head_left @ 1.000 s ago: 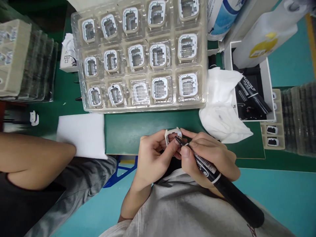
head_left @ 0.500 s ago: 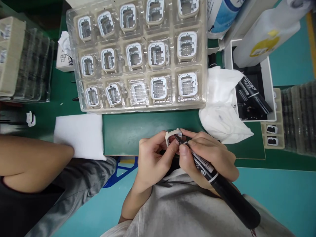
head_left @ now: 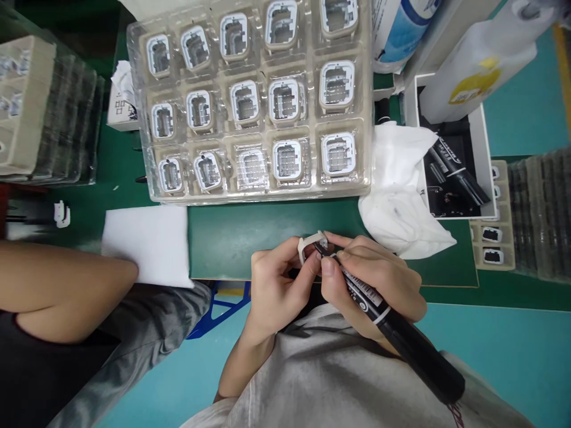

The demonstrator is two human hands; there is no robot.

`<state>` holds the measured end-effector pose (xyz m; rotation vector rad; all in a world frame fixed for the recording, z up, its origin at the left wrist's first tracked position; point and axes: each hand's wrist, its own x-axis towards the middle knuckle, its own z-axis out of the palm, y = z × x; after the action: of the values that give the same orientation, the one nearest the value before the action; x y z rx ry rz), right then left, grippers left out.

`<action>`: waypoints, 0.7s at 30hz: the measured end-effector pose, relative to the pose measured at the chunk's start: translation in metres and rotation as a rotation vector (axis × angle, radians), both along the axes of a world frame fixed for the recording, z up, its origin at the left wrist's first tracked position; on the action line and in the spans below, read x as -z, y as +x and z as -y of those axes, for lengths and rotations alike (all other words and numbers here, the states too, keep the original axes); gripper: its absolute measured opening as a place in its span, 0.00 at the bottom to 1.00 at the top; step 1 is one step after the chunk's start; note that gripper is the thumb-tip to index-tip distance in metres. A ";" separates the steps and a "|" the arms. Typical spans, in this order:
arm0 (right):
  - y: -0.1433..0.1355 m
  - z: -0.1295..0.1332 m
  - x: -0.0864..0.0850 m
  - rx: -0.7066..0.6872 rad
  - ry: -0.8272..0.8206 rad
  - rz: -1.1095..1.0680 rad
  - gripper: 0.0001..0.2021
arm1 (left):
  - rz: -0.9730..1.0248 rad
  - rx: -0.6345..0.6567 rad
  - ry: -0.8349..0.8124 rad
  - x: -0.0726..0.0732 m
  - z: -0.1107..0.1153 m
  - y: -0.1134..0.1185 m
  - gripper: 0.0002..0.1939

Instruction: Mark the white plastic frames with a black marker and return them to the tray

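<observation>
Between thumb and fingers, my left hand (head_left: pixel 281 285) pinches a small pale frame (head_left: pixel 311 240) just off the front edge of the green table. My right hand (head_left: pixel 375 276) grips a black marker (head_left: pixel 363 295), its dark tip inside the frame's opening. The fingertips of both hands almost meet there, and some of the right fingers reach the frame's far side. Beyond the hands lies a clear plastic tray (head_left: pixel 259 195) with rows of similar white-rimmed frames; one pocket in its nearest row shows only bare plastic.
White cloths (head_left: pixel 397 202) lie right of the tray, beside a white box (head_left: pixel 489 148) with markers and a spray bottle (head_left: pixel 473 71). A white pad (head_left: pixel 149 244) lies left, under another person's arm (head_left: pixel 66 285). Stacked trays (head_left: pixel 539 214) stand at far right.
The view has shifted slightly, so the tray and left-hand items sit a little further right. The marker and right hand have moved slightly left; both hands keep their holds.
</observation>
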<state>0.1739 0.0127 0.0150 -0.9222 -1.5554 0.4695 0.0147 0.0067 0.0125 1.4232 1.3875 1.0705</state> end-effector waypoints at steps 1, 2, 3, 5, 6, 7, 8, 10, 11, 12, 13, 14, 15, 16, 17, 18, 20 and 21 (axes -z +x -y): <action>0.000 0.000 0.000 0.001 0.011 -0.008 0.14 | 0.030 0.005 -0.002 -0.001 0.000 0.000 0.20; 0.001 0.000 0.000 0.000 0.022 -0.015 0.14 | 0.064 0.010 -0.012 -0.001 0.000 0.000 0.17; 0.001 0.000 0.001 -0.005 0.026 -0.023 0.13 | 0.097 0.014 -0.029 -0.002 0.000 0.000 0.14; 0.002 0.001 0.001 -0.013 0.032 -0.042 0.13 | 0.154 0.013 -0.074 -0.002 0.000 0.000 0.08; 0.003 0.002 0.001 -0.014 0.025 -0.045 0.13 | 0.172 0.012 -0.096 -0.002 0.000 0.001 0.08; 0.003 0.002 0.001 -0.015 0.021 -0.042 0.13 | 0.185 0.012 -0.113 -0.002 0.000 0.001 0.08; 0.003 0.002 0.001 -0.013 0.019 -0.038 0.13 | 0.191 0.012 -0.128 -0.002 0.000 0.001 0.09; 0.002 0.002 0.001 -0.004 0.015 -0.029 0.14 | 0.195 0.017 -0.153 -0.002 0.000 0.002 0.11; 0.001 0.002 0.001 0.002 0.017 -0.028 0.13 | 0.197 0.020 -0.158 -0.001 0.000 0.001 0.12; 0.001 0.001 0.001 0.010 0.023 -0.029 0.13 | 0.200 0.023 -0.158 -0.001 0.000 0.001 0.13; 0.000 0.001 0.001 0.021 0.026 -0.032 0.13 | 0.202 0.026 -0.154 -0.001 0.000 0.001 0.13; 0.000 0.001 0.001 0.026 0.024 -0.029 0.13 | 0.201 0.025 -0.145 0.000 0.001 0.001 0.13; 0.000 0.001 0.001 0.024 0.020 -0.025 0.13 | 0.194 0.022 -0.135 0.000 0.001 0.001 0.14; 0.000 0.001 0.000 0.022 0.015 -0.021 0.13 | 0.179 0.016 -0.127 0.000 0.001 0.001 0.14; 0.000 0.001 0.000 0.019 0.009 -0.018 0.13 | 0.160 0.011 -0.118 0.001 0.001 0.001 0.15; 0.000 0.001 0.000 0.013 0.006 -0.015 0.13 | 0.140 0.007 -0.111 0.001 0.002 0.001 0.16; 0.000 0.001 0.000 0.026 0.011 -0.017 0.13 | 0.108 0.005 -0.097 0.001 0.002 0.001 0.17; 0.000 0.001 0.000 0.037 0.014 -0.020 0.13 | 0.099 0.006 -0.088 0.000 0.002 0.002 0.17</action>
<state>0.1737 0.0116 0.0147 -0.9315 -1.5193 0.4403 0.0163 0.0048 0.0120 1.2932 1.3423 1.0485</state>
